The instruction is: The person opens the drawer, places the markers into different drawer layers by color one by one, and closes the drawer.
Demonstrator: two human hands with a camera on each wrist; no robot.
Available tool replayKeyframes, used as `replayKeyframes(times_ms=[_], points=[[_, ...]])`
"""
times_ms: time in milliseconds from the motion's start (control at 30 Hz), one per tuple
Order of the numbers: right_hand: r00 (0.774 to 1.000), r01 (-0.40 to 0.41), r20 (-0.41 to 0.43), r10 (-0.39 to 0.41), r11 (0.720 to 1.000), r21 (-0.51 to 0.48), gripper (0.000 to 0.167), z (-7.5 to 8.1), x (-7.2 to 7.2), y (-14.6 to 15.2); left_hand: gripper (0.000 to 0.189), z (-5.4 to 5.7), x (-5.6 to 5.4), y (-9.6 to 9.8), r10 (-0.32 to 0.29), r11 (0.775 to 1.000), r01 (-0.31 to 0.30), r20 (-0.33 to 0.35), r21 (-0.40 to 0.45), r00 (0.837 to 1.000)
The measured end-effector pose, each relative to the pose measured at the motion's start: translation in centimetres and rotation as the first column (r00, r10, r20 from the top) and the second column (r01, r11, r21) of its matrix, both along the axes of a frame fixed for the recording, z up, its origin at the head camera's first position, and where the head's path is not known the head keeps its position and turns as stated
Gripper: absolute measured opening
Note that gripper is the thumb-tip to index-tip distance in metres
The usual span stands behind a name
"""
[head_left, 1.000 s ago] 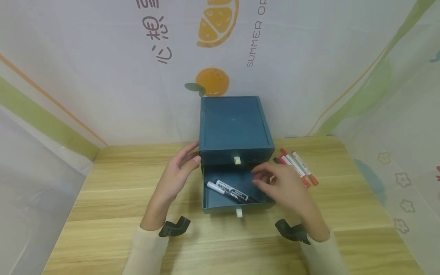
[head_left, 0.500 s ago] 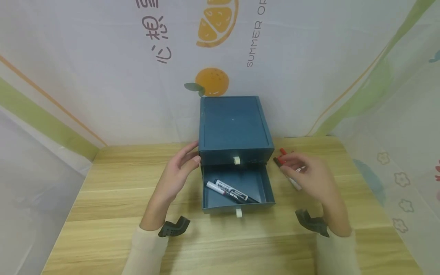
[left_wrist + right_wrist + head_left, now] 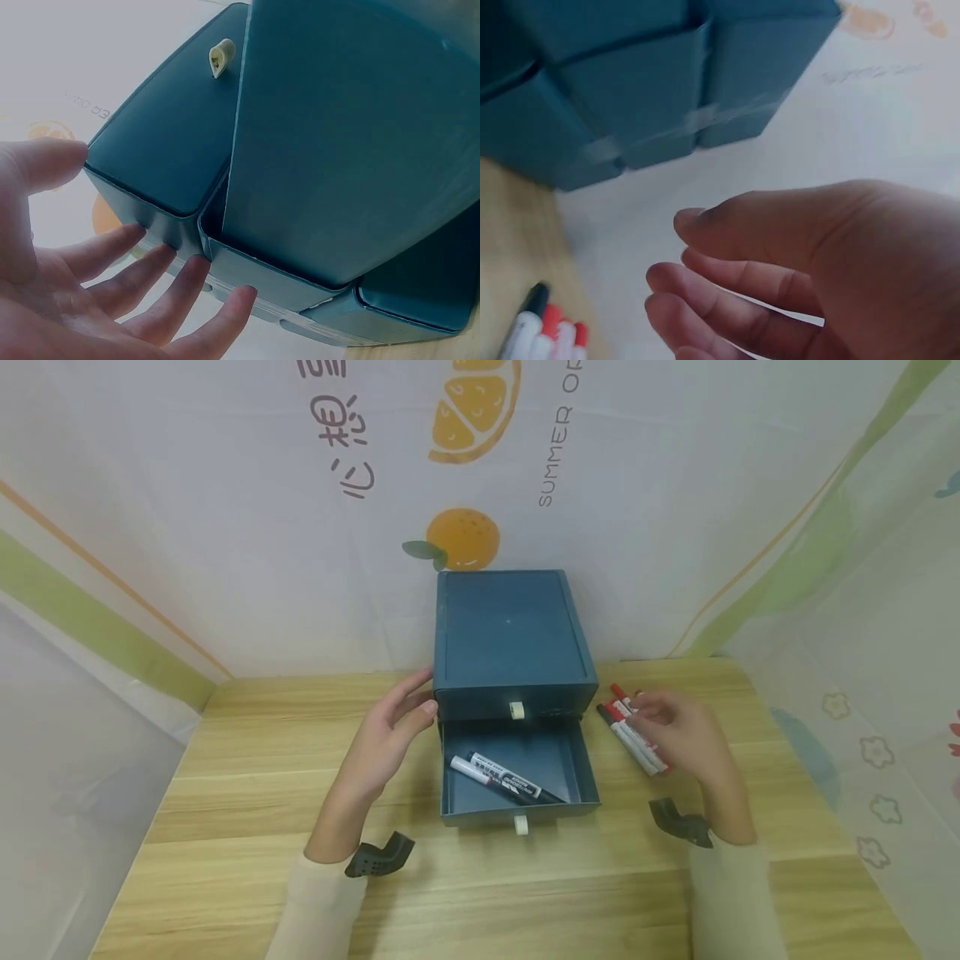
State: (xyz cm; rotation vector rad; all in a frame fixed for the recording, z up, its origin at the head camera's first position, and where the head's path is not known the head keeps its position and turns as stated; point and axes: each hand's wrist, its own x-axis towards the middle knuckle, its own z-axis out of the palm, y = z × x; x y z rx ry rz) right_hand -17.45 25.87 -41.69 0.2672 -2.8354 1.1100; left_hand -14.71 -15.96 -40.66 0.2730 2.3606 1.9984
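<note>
A blue drawer cabinet (image 3: 513, 635) stands against the back cloth, its lower drawer (image 3: 480, 817) pulled out. Two whiteboard markers (image 3: 506, 775) with white barrels lie crossed inside that drawer. My left hand (image 3: 386, 739) is at the cabinet's left side, the fingertips (image 3: 196, 264) right at its wall and the thumb by the front edge. To the right of the cabinet, several markers (image 3: 633, 742) with black and red caps lie side by side on the table. Over them hovers my right hand (image 3: 686, 735), fingers loosely bent; in the right wrist view nothing shows between thumb and fingers.
A wooden table (image 3: 247, 810) carries everything. Behind it hangs a white cloth (image 3: 337, 593) printed with oranges and lettering. White tabs (image 3: 522, 825) stick out from the drawer fronts. More cloth walls in both sides.
My right hand has moved from above the open drawer, right to the loose markers; over the last half second it has shifted slightly, showing more of them. My left hand stays put.
</note>
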Motion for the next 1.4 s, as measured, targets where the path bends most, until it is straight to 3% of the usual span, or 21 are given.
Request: replayKeyframes(times_ms=[233,500,867,1233,1400], points=[[0.996,0.004,0.094,-0.009,0.999,0.050,0.028,-2.5,-1.4,0.5,0.058,0.0,-0.1,0.0,0.000,1.000,0.000,-0.006,0.001,1.000],[0.993,0.017,0.119,-0.029,0.995,0.103,0.027,-4.1,-2.0,0.4,0.058,0.0,-0.1,0.0,-0.002,1.000,0.002,-0.010,0.006,1.000],[0.993,0.014,0.118,-0.030,0.991,0.133,0.027,-5.1,-2.5,-0.1,0.058,0.0,-0.2,0.1,-0.012,1.000,0.013,-0.018,0.020,1.000],[0.994,0.075,0.061,-0.090,0.974,0.215,0.026,-5.8,-2.5,-1.0,0.058,-0.1,-0.2,0.0,-0.008,1.000,0.008,-0.010,0.019,1.000],[0.990,0.102,0.074,-0.124,0.964,0.247,0.026,-5.7,-2.5,-1.4,0.058,-0.1,-0.1,0.0,-0.008,1.000,0.008,-0.012,0.021,1.000]])
